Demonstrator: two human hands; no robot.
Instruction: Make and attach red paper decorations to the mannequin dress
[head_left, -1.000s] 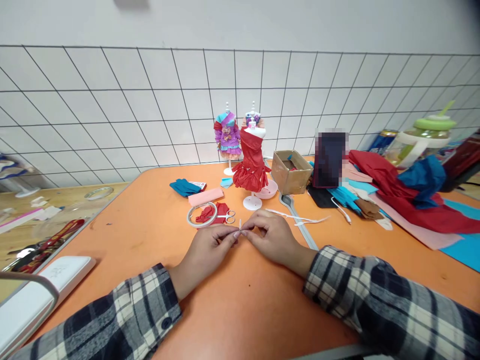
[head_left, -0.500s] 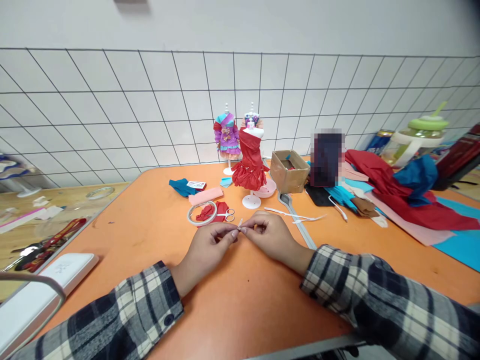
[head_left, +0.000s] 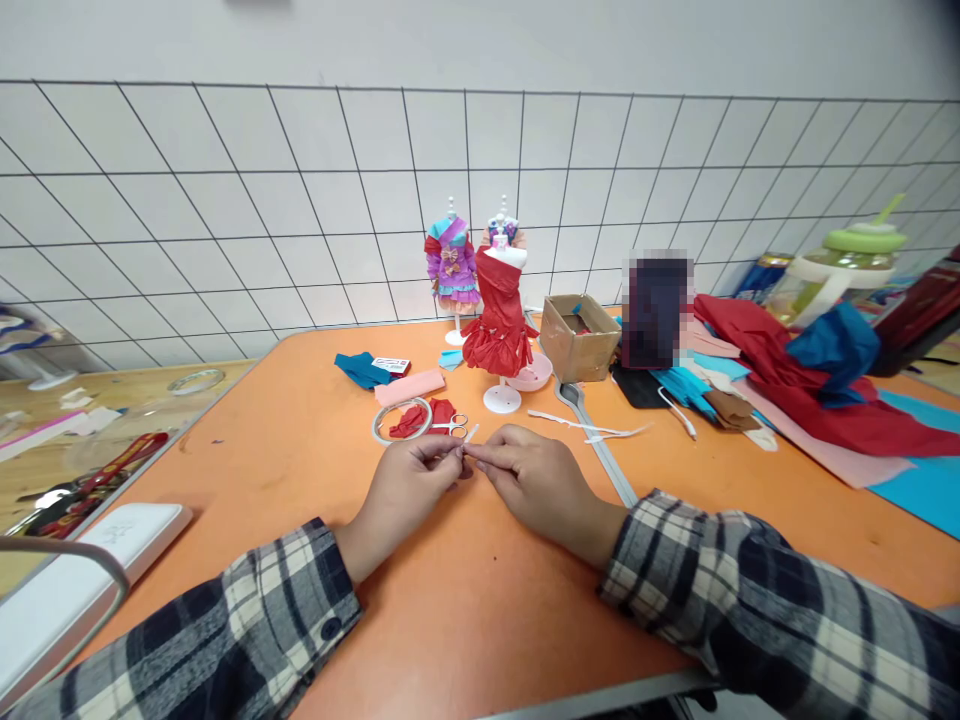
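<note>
My left hand (head_left: 409, 487) and my right hand (head_left: 529, 477) rest on the orange table (head_left: 300, 480), fingertips meeting. Both pinch a small white strip (head_left: 470, 435) between them. Just beyond the fingers lie small scissors (head_left: 453, 424), a clear tape ring (head_left: 401, 420) and a scrap of red paper (head_left: 417, 420). A mannequin in a red paper dress (head_left: 499, 325) stands behind them, with a purple-dressed mannequin (head_left: 453, 268) further back.
A pink strip (head_left: 409, 387) and blue scrap (head_left: 361, 369) lie at the back left. A cardboard box (head_left: 580, 338), white strips (head_left: 589, 427), a grey tool (head_left: 596, 440) and piled red, blue and pink paper (head_left: 810, 385) fill the right. A white device (head_left: 82, 570) sits near left.
Both hands have shifted slightly left and away from me, still pinching the white strip, which now tilts to the right. The camera view dipped a little.
</note>
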